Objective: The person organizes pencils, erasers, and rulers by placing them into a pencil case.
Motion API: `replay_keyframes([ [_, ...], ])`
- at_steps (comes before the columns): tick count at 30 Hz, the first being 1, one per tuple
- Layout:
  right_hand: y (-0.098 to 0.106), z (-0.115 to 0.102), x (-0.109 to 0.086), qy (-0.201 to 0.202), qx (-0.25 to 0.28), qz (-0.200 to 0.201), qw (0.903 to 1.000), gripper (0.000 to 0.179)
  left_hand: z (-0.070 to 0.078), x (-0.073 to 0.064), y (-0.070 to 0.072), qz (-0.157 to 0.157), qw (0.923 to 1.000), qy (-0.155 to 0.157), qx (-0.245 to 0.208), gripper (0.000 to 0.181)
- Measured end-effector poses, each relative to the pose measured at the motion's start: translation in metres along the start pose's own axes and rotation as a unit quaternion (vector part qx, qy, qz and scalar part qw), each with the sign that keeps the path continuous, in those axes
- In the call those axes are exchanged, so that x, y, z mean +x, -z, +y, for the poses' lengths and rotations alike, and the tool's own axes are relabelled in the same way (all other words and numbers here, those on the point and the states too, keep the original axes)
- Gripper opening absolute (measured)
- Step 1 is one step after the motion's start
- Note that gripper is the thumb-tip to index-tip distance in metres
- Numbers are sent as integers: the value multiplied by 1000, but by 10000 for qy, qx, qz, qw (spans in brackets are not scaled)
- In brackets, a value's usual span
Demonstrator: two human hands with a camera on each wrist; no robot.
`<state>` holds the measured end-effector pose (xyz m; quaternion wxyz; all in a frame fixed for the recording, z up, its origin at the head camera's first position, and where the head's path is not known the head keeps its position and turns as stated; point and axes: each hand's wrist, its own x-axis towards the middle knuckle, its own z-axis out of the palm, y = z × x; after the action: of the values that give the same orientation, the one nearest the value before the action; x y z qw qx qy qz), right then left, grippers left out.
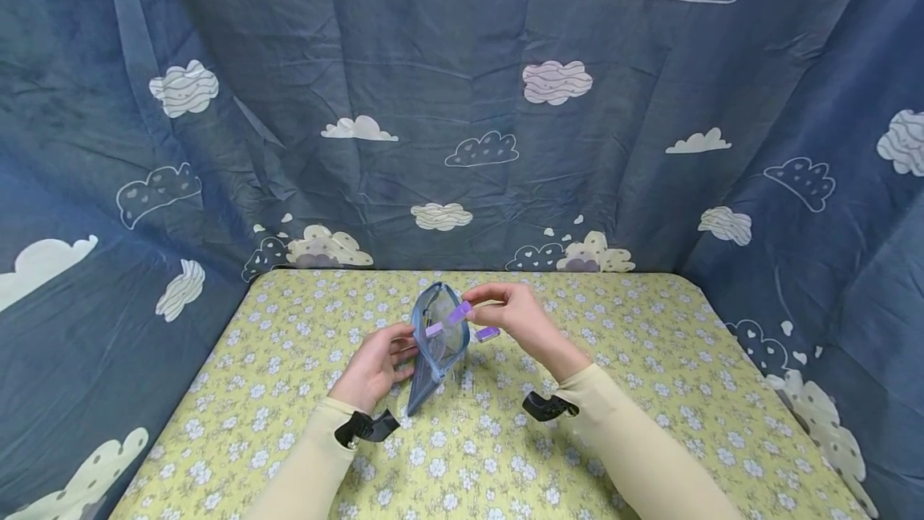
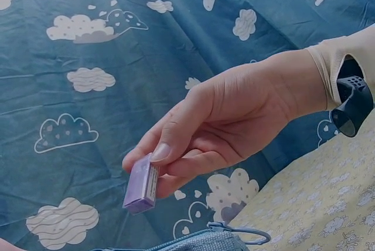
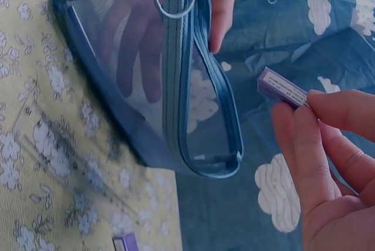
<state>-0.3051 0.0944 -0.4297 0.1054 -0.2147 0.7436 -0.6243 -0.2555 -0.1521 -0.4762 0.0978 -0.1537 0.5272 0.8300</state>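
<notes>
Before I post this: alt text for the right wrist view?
Right hand pinches a small purple box near the open mouth of a see-through zippered pouch held by the left hand; another purple item, partly cropped, lies on flowered yellow cloth.

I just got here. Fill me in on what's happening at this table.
A person's right hand pinches a small purple box near the open mouth of a see-through zip pouch. The left hand steadies the pouch from its side. Another purple box lies on the floral-covered table beside the pouch.
</notes>
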Motion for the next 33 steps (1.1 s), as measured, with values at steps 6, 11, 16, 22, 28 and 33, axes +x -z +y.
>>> replay_keyframes([
  [6, -8, 0, 3, -44, -69, 31, 10000, 40, 0, 0, 1, -18, 10000, 21, 4, 8],
  [11, -13, 0, 5, -28, -139, 28, 9999, 35, 1, 0, 1, -14, 10000, 43, -12, 10],
  [16, -18, 2, 7, 12, -264, 50, 9996, 27, 1, 1, 1, -34, 10000, 33, -47, 8],
  [22, -27, 5, 12, 38, -473, 179, 9987, 29, 1, -1, 2, -27, 10000, -30, -35, 11],
  [28, -34, 4, 18, -94, -483, -67, 9988, 33, 3, 0, 2, -54, 9999, -55, -77, 13],
  [33, -33, 7, 19, -291, -341, -182, 9988, 34, 3, -1, 2, -74, 9999, -49, -66, 9],
])
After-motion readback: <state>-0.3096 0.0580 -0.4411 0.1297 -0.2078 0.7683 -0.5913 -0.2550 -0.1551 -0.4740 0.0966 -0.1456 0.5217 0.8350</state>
